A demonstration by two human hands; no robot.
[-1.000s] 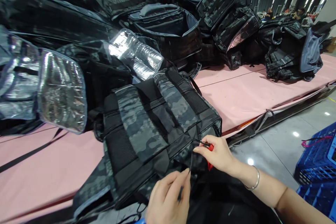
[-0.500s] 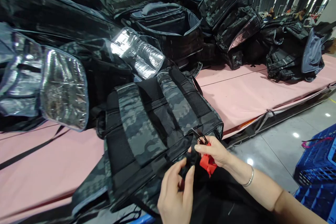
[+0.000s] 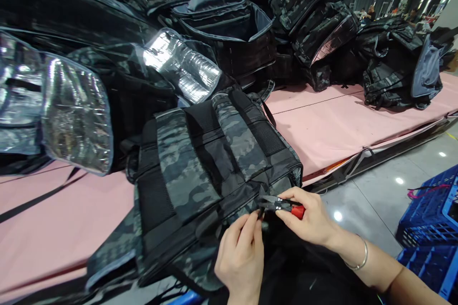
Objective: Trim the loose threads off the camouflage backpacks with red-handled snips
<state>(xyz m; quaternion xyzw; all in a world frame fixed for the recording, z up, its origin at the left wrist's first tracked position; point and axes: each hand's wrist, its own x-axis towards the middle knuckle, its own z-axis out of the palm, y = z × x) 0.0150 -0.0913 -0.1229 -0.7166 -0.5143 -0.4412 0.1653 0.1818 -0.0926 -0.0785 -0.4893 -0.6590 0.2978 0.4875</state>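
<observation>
A black and grey camouflage backpack (image 3: 189,167) lies before me with its shoulder straps facing up. My right hand (image 3: 307,212) is closed around thread snips (image 3: 277,202) with a red-covered handle. Their blades point left, over the backpack's near edge, and look slightly parted. Just below the blade tips, my left hand (image 3: 241,250) pinches a bit of black webbing (image 3: 260,213) at that edge. Whether a thread lies between the blades is too small to tell.
More camouflage backpacks (image 3: 229,33) are heaped behind, some unzipped, with silver-lined flaps (image 3: 77,114) at left. Pink cloth (image 3: 332,124) covers the long table. Another backpack (image 3: 397,66) sits farther right. Blue plastic crates (image 3: 427,221) stand on the floor at right.
My right hand has turned the snips from pointing up to pointing left, the blades now at the webbing. My left fingers have come together in a pinch.
</observation>
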